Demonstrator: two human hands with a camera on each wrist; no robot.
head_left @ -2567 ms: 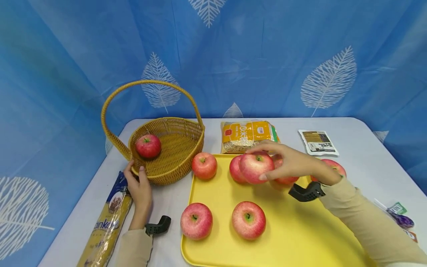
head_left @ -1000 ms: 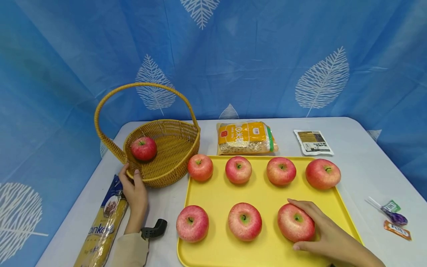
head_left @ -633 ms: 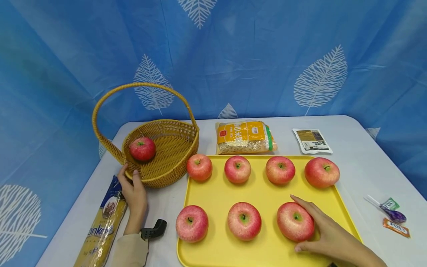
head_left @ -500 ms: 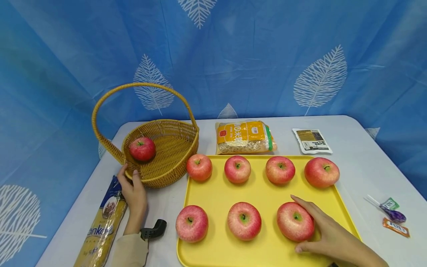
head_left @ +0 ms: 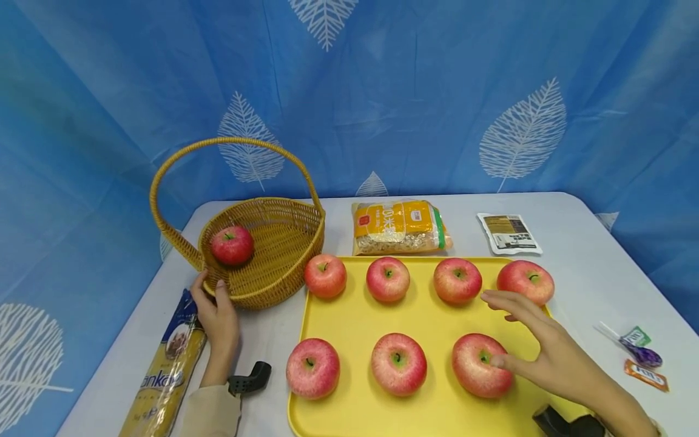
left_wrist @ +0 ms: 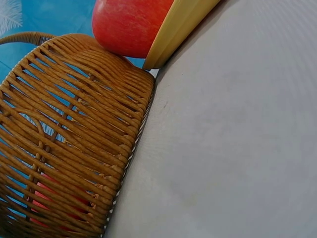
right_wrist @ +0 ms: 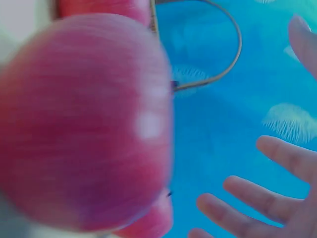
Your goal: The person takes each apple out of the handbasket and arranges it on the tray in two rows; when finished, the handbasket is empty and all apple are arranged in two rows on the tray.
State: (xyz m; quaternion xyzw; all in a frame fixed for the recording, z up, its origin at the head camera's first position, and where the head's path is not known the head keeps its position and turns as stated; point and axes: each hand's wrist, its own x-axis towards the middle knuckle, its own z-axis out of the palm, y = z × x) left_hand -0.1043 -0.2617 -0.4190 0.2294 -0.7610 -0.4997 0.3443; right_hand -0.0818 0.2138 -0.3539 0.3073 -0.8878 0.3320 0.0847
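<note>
In the head view my left hand (head_left: 220, 318) holds the near left rim of the wicker basket (head_left: 281, 258), close to the foot of its tall handle. One red apple (head_left: 232, 246) lies inside it. My right hand (head_left: 557, 358) is raised over the right part of the yellow tray (head_left: 423, 308), fingers spread, holding nothing. Just left of its thumb sits the front right apple (head_left: 477, 367). The right wrist view shows the spread fingers (right_wrist: 285, 153) apart from a large blurred apple (right_wrist: 89, 124). Several more apples stand in two rows on the tray.
A long pasta packet (head_left: 166, 370) lies left of my left forearm. Behind the tray are a yellow grain bag (head_left: 398, 227) and a small white-edged pouch (head_left: 509, 233). A purple lollipop (head_left: 644, 355) and an orange-wrapped sweet (head_left: 646, 375) lie at the right.
Earlier my right hand carried an apple over the back row, then set it down at the tray's front right. Now that hand has let go and risen off it. The left hand stays at the basket.
</note>
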